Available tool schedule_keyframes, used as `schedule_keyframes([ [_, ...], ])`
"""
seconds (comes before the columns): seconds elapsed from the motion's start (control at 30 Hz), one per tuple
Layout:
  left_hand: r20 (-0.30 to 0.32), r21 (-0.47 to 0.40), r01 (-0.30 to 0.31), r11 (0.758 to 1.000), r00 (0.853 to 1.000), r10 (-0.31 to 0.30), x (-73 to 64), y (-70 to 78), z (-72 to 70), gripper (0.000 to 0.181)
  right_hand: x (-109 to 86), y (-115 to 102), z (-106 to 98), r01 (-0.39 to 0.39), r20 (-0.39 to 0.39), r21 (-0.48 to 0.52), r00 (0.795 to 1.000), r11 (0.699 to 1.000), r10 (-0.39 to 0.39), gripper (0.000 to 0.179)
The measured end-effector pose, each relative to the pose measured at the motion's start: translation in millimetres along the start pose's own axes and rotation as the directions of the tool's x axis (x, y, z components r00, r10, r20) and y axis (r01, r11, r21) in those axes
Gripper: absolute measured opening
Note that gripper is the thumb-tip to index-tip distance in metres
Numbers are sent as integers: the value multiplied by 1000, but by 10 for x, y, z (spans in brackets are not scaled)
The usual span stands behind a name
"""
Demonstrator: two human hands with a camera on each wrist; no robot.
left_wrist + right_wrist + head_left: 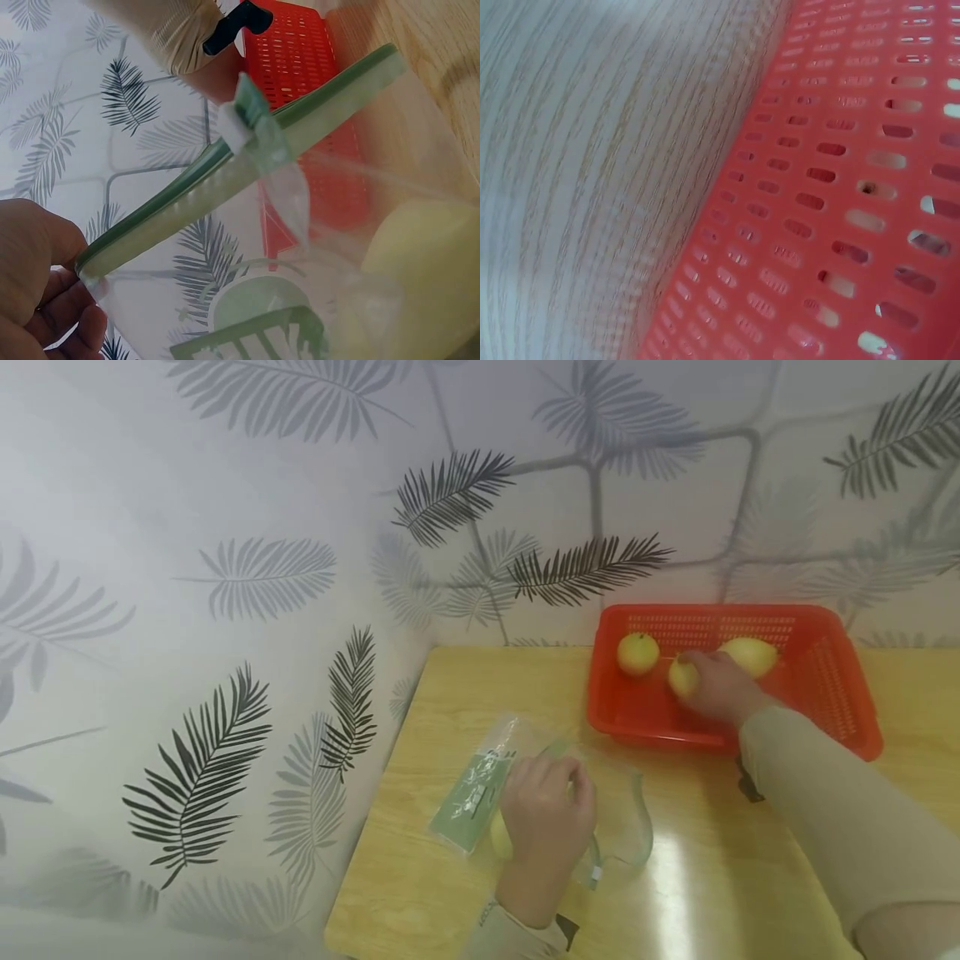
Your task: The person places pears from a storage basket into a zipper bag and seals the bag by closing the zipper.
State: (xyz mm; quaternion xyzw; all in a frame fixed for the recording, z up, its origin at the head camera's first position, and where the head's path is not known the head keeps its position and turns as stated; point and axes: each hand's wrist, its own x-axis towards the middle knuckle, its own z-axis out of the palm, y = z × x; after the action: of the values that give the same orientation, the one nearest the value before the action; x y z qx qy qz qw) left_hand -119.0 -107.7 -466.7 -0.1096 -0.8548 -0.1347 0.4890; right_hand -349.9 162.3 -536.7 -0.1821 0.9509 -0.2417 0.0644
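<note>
My left hand (546, 814) pinches one end of the green zip edge of a clear zip bag (472, 797). In the left wrist view, the zip strip (169, 199) slants up from the fingertips, with a white slider (234, 129) along it. A yellow fruit (431, 277) shows through the plastic. Inside a red plastic basket (828, 685), my right hand (723, 687) grips a round yellow fruit (682, 677). Another round yellow fruit (637, 654) lies left of it, and a longer yellow one (752, 656) lies behind the hand. The right wrist view shows only the basket's slotted wall (817, 217) and wood; that hand is hidden there.
The basket stands at the back of a wooden table (397, 877), close to a wall (300, 527) with a feather pattern. The table's left edge runs along the wall. A strip of light reflects off the tabletop in front of the basket.
</note>
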Motion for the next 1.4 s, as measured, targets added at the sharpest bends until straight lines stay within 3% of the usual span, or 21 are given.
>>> schedule_keyframes([
  [0.13, 7, 13, 3, 1000, 1000, -3, -4, 18, -2, 12, -15, -14, -18, -27, 17, -1, 1000, 1000, 27, 60],
  [0.43, 26, 18, 19, 1000, 999, -20, -10, 42, -27, 11, -44, -20, 1, -24, -62, -26, 998, 999, 23, 53],
  [0.67, 65, 21, 33, 999, 997, -34, -32, 61, -13, 8, -60, 16, 5, -52, -47, -24, 998, 998, 51, 64],
  [1.0, 38, 20, 20, 1000, 999, -21, -43, 49, 1, 10, -123, -4, -53, -140, -41, 24, 989, 990, 141, 80],
  [1.23, 68, 37, 46, 998, 996, -48, -57, 58, -9, 8, -168, -66, -90, -132, -29, 56, 991, 990, 134, 80],
  [1.4, 55, 46, 47, 998, 997, -49, -69, 37, -10, 9, -180, -134, -121, -88, -56, 98, 994, 991, 94, 77],
])
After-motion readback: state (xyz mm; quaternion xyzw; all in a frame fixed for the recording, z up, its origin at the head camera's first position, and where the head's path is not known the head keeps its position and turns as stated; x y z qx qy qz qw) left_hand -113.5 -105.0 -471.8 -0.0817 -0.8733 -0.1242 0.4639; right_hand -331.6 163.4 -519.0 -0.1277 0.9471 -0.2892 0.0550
